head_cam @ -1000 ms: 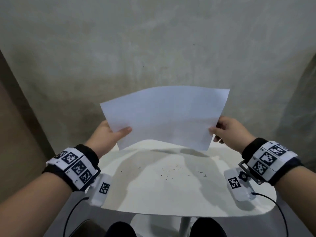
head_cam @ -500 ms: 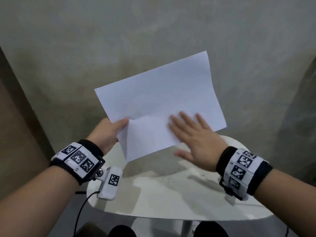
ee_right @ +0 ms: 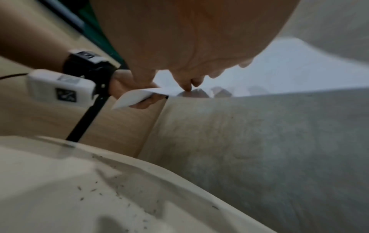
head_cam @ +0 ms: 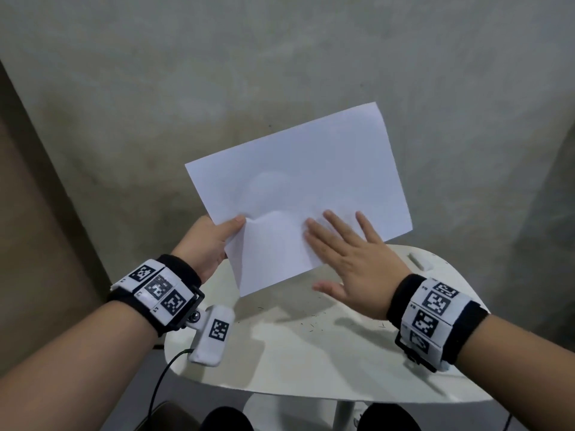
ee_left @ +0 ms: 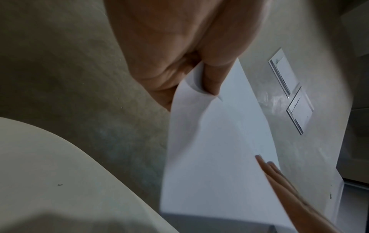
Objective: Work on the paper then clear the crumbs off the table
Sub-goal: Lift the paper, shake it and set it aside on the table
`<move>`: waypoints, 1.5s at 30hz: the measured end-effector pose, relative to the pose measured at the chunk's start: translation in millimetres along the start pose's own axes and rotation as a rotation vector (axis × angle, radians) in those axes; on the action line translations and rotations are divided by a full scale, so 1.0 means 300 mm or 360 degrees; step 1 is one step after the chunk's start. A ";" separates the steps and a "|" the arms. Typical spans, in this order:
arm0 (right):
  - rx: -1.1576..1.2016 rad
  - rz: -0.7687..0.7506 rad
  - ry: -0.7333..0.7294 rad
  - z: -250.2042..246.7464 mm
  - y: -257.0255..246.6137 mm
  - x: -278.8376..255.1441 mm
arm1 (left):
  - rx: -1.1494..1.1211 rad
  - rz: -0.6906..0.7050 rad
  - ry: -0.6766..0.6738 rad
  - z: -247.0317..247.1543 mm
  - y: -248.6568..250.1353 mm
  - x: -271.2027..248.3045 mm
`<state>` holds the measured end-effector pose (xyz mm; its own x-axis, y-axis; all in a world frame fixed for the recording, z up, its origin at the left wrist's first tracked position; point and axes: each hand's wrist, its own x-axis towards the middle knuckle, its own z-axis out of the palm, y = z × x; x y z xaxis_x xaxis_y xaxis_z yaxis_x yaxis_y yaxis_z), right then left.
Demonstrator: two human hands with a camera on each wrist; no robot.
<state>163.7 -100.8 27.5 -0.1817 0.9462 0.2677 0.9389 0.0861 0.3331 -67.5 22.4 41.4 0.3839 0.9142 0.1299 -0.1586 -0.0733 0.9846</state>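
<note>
Paper (head_cam: 298, 194) pinched by left hand (head_cam: 205, 244); right hand (head_cam: 348, 259) flat on it. Folding under way; crumbs (head_cam: 311, 325) below, awaiting creased edge.

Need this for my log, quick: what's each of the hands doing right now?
Left hand: pinching the left edge of the paper, held above the table.
Right hand: open, fingers straight and flat against the paper.

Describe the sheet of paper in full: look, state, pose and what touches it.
The paper is one plain white, blank sheet, held in the air above the table's far edge, tilted. The left hand pinches its near left edge, buckling it there; the right hand lies flat on its near part, fingers spread.
</note>
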 end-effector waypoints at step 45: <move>0.0540 -0.0196 -0.0042 0.015 -0.075 0.062 | 0.0193 -0.0003 0.0075 0.039 -0.037 -0.005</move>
<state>140.5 -83.7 20.9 -0.2959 0.9297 0.2191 0.9549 0.2942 0.0410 -55.6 17.1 31.8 0.3402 0.9320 0.1250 -0.0455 -0.1164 0.9922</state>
